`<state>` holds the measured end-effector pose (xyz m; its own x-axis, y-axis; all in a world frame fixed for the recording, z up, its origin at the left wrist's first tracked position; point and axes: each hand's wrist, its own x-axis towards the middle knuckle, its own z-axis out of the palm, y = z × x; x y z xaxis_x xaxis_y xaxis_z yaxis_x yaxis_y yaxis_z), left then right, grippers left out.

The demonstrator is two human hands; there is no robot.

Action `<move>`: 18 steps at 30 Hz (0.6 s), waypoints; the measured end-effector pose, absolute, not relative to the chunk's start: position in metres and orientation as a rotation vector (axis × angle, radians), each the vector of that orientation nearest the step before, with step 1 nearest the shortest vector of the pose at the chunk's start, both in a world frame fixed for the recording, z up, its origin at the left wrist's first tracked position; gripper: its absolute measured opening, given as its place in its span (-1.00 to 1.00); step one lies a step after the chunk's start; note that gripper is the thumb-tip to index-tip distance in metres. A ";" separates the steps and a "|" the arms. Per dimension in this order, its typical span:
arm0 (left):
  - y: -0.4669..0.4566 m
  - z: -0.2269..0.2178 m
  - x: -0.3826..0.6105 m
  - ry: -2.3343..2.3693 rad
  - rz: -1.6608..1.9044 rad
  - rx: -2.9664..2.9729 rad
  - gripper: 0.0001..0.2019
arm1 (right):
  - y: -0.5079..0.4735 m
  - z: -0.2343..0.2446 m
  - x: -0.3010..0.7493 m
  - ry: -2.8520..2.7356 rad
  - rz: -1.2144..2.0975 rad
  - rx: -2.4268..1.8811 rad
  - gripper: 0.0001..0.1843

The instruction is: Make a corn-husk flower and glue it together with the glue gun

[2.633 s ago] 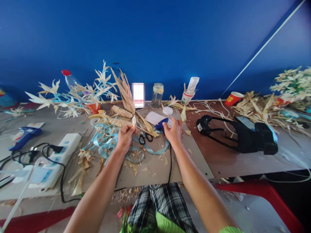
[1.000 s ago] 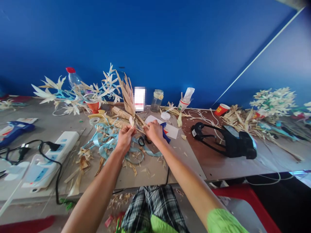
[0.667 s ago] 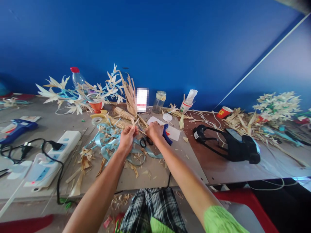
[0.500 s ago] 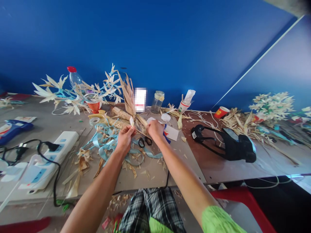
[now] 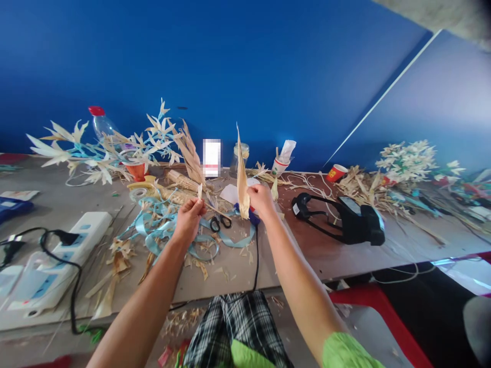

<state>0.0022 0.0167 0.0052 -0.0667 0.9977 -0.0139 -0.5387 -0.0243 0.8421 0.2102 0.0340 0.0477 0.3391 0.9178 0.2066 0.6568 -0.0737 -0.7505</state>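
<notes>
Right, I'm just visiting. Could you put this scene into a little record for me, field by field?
Left hand: pinches a small pale husk piece
Right hand: holds a long dry husk, its narrow tip up
On the table between the hands: black-handled scissors
Near the left hand: tangled blue ribbon
Far left: white power strip with a black plug in it
Right side: black strapped headset, red cup tilted over
Behind: blue wall

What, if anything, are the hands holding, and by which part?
The right hand pinches a dry husk by the edge of its lower half; the left hand grips a small pale piece by its lower part.
</notes>
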 end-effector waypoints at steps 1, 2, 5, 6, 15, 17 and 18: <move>0.017 0.005 0.002 0.814 1.474 0.753 -0.68 | 0.033 0.045 0.208 -1.355 0.477 -1.731 -0.73; 0.017 0.005 0.003 0.806 1.465 0.756 -0.68 | 0.032 0.043 0.205 -1.318 0.524 -1.668 -0.72; 0.016 0.004 0.003 0.792 1.428 0.767 -0.68 | 0.028 0.038 0.190 -1.251 0.602 -1.540 -0.70; 0.016 0.004 0.004 0.791 1.411 0.773 -0.68 | 0.027 0.037 0.185 -1.242 0.621 -1.505 -0.71; 0.014 -0.003 0.008 0.750 1.262 0.806 -0.73 | 0.030 0.010 0.165 -1.096 0.782 -1.270 -0.71; 0.015 -0.005 0.009 0.747 1.262 0.803 -0.74 | 0.031 0.004 0.163 -1.022 0.880 -1.220 -0.71; 0.015 -0.005 0.009 0.748 1.259 0.799 -0.74 | 0.031 0.002 0.163 -0.995 0.925 -1.196 -0.70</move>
<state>0.0086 0.0148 -0.0051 0.1545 0.9868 -0.0490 -0.5155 0.1228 0.8480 0.1628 0.0313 0.0020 0.3032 0.9458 0.1166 -0.0475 0.1372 -0.9894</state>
